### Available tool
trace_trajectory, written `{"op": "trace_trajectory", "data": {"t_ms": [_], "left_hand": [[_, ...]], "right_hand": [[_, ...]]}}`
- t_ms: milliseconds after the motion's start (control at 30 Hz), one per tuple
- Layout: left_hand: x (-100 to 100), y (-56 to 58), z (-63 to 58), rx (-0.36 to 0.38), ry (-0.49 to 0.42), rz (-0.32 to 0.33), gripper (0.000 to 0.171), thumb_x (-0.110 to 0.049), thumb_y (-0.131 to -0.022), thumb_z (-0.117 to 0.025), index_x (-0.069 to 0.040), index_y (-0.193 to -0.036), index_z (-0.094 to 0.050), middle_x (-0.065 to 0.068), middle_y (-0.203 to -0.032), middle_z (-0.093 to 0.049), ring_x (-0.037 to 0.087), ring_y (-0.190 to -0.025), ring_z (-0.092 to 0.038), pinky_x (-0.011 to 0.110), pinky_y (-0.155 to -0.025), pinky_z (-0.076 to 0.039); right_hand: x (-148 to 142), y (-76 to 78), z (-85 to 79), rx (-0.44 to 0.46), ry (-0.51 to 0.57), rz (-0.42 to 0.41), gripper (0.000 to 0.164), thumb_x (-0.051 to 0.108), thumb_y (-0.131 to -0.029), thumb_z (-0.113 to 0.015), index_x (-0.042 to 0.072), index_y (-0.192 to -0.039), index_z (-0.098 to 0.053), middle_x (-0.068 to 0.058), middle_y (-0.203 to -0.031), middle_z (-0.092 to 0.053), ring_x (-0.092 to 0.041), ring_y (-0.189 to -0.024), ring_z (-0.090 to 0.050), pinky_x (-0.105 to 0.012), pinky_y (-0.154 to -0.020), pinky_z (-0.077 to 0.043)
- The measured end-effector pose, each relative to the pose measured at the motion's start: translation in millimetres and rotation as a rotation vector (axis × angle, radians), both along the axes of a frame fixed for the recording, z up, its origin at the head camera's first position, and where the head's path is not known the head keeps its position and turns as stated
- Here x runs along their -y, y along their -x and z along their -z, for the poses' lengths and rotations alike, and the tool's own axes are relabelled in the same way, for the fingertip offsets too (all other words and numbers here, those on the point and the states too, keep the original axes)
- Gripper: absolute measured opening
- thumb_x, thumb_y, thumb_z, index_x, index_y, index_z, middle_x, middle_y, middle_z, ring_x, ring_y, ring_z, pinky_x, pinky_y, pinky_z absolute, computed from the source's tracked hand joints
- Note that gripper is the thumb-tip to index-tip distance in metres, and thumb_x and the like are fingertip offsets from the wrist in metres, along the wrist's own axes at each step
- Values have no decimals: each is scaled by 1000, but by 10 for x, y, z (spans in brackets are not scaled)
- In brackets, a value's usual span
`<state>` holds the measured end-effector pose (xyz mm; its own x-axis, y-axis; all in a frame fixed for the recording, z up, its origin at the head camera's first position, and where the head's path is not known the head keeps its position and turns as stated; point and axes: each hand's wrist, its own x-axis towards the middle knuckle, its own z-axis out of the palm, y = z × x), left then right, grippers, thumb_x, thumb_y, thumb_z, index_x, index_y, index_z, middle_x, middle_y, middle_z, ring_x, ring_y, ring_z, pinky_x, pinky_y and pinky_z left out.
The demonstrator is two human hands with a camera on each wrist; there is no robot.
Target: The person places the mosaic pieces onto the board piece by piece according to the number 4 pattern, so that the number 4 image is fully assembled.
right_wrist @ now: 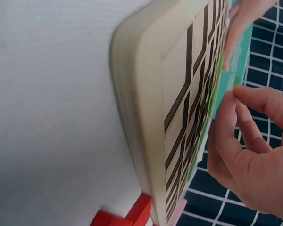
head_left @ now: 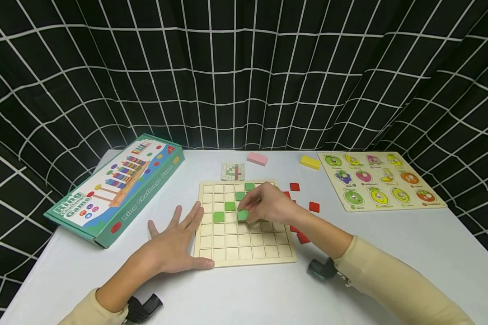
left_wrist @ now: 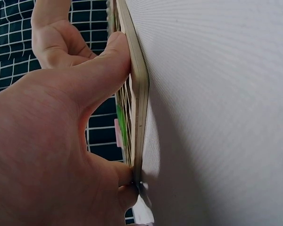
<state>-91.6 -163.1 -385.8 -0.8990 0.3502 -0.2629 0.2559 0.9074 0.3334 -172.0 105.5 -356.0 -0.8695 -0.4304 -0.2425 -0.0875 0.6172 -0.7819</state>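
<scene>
A pale wooden grid board (head_left: 244,254) lies flat on the white table, with several green square tiles (head_left: 218,217) set in its cells in a diagonal line. My right hand (head_left: 268,203) is over the board's middle and pinches a green tile (head_left: 242,216) between thumb and fingertips. In the right wrist view a sliver of that tile (right_wrist: 237,81) shows at the fingertips, close over the grid. My left hand (head_left: 175,246) is spread along the board's left side, straight fingers at the edge and thumb (left_wrist: 115,52) on the near corner.
Loose red tiles (head_left: 314,206) lie right of the board, partly behind my right arm. A small pattern card (head_left: 233,171), a pink block (head_left: 257,158) and a yellow block (head_left: 310,162) sit beyond it. A game box (head_left: 118,189) stands left, a fruit puzzle board (head_left: 382,180) right.
</scene>
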Motion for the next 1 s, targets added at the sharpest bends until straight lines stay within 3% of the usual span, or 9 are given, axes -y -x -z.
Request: {"op": "trace_trajectory", "data": {"t_ms": [267,1000], "left_hand": [[-2,-12,-18,6,-8,0,131,-81,-75,-72,-13,-169,-12,1,-178,-3,49,-160,-7,97,-95,-2],[-1,-5,-12,4,9,8,132,-83,-75,-70,-12,-169,-11,3,-178,-3,51,-159,-7,98,-94,-3]], "right_hand": [[111,-23,-10,-8,-10,-23,32,-7,-71,-73,14,-94,-83,-1,-90,-74,-16,-86,-64,-27,-75,-54],[434,-76,36,-23,-61,-93,31,-10,-67,-84,14,-88,-82,-1,-83,-75,-13,-77,-63,-25,-69,-54]]}}
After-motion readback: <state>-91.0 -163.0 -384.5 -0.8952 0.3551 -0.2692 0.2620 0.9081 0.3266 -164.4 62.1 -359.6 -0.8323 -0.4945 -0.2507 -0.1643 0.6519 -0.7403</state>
